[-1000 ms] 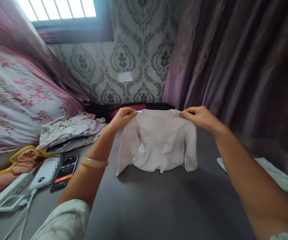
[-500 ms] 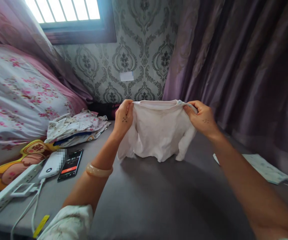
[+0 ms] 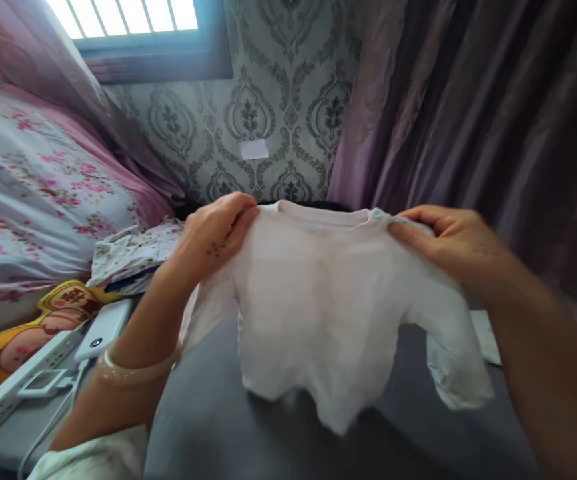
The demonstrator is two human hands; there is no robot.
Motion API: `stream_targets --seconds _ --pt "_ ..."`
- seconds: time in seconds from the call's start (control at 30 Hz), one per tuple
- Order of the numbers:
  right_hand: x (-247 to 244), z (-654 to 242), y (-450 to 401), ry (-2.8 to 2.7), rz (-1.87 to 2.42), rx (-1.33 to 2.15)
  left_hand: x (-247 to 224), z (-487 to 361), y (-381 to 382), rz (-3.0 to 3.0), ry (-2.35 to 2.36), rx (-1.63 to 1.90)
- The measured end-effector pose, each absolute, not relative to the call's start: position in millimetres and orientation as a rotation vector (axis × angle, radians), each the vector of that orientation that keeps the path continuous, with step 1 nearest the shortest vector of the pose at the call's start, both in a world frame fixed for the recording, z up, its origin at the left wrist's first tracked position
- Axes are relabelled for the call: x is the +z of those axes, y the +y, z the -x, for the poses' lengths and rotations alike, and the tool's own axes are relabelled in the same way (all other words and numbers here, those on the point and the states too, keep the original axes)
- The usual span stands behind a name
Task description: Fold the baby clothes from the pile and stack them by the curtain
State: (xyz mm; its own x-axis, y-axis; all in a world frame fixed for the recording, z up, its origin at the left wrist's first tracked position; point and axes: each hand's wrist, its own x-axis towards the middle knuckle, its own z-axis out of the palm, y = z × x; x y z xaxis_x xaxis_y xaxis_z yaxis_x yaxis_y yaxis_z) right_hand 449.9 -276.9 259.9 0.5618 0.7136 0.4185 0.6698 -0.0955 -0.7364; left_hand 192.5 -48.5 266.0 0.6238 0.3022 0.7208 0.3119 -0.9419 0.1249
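Observation:
A small white long-sleeved shirt point(image 3: 318, 293) hangs upright between my hands, its neckline at the top and its lower edge hanging loose. My left hand point(image 3: 218, 233) pinches the shoulder on the left, with a pale bangle on that wrist. At the other shoulder, beside a light blue snap, my right hand point(image 3: 443, 240) grips the cloth between thumb and fingers. Both sleeves dangle outward, and the right one shows a folded cuff. The shirt is slightly blurred.
Folded patterned clothes point(image 3: 123, 257) lie at the left on the grey bed surface point(image 3: 193, 427). Nearer are a yellow cartoon cushion point(image 3: 18, 340), a white power bank point(image 3: 105, 327) and a power strip point(image 3: 23, 393) with cables. Part of a pale item point(image 3: 485, 337) shows behind my right arm.
My hands have moved apart and closer to the camera, stretching the shirt wider, so it looks larger. My left arm now covers the phone that lay beside the power bank.

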Motion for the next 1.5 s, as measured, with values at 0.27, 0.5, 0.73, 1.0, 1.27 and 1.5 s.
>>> stream_targets --seconds 0.27,0.5,0.73,1.0,1.27,1.5 --pt "119.8 -502.7 -194.8 -1.593 2.204 -0.015 114.0 -259.2 28.8 3.086 -0.770 -0.462" --pt "47.1 -510.7 -164.5 -1.680 2.544 -0.020 38.8 -287.2 48.0 3.104 -0.881 -0.173" --pt "39.1 -532.5 -140.2 -1.706 2.624 0.012 21.7 -306.0 76.2 2.964 -0.852 -0.137" --pt "37.6 -559.4 -107.9 -1.767 2.681 -0.007 25.6 -330.4 100.7 2.901 -0.803 -0.103" --pt "27.4 -569.3 -91.8 -1.737 2.661 -0.070 23.0 -341.3 109.2 2.946 -0.903 -0.071" --pt "19.7 -589.0 -89.1 -1.370 2.489 0.272 42.7 -347.4 100.1 2.936 -1.071 -0.071"
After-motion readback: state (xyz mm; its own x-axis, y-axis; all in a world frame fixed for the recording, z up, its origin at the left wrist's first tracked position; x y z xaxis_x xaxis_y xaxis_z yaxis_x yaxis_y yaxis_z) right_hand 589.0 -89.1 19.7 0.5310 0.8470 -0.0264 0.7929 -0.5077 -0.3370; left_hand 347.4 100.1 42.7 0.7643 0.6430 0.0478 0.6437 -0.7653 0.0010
